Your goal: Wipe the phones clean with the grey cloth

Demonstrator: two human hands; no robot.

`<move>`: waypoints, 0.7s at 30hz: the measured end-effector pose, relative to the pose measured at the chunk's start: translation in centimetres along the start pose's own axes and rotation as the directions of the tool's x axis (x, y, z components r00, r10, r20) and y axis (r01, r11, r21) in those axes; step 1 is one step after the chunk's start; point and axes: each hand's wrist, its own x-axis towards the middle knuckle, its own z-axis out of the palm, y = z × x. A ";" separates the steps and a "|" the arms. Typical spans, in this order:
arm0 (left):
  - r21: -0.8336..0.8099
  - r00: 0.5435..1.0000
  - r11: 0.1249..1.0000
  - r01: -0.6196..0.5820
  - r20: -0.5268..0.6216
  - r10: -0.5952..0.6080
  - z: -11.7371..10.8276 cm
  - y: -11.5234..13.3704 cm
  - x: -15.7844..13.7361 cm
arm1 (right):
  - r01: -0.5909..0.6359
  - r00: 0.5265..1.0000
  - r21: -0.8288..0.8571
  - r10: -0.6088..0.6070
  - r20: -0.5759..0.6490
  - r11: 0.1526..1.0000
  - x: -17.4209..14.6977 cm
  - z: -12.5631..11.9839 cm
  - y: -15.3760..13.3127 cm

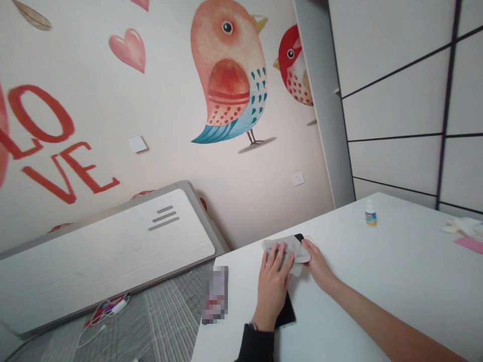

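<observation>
My left hand (272, 284) lies over a thin grey cloth (296, 249), its fingers stretched out and spread across it. Beneath the cloth is a flat black device (288, 312), like a tablet; its dark surface shows past the lower side of my left hand and at a far corner. My right hand (316, 262) grips the far right edge, with fingers bent around it. Most of the device is covered by cloth and hand, so I cannot tell if both dark parts belong to one piece.
On the white table (347, 291) stand a small white bottle (371, 215) and, at the right, a crumpled white cloth (462, 226) beside a pink piece (470, 244). A blurred-out packet (216, 294) lies at the left edge. Beyond are a bed headboard (113, 251) and a cable (109, 309).
</observation>
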 end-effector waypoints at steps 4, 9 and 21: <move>-0.036 0.999 0.999 -0.041 0.000 0.041 -0.3 0.4 0.0 | 0.003 0.999 -0.036 -0.004 -0.043 0.999 0.0 -0.3 -0.2; -0.067 0.995 0.996 0.066 -0.066 -0.071 -0.9 -0.1 -0.5 | 0.039 0.999 -0.106 -0.043 -0.033 0.994 0.3 -0.5 -0.2; -0.017 0.983 0.983 0.183 -0.026 -0.183 -0.1 -0.4 -0.2 | 0.047 0.987 -0.114 -0.028 0.160 0.992 -1.0 0.9 -0.4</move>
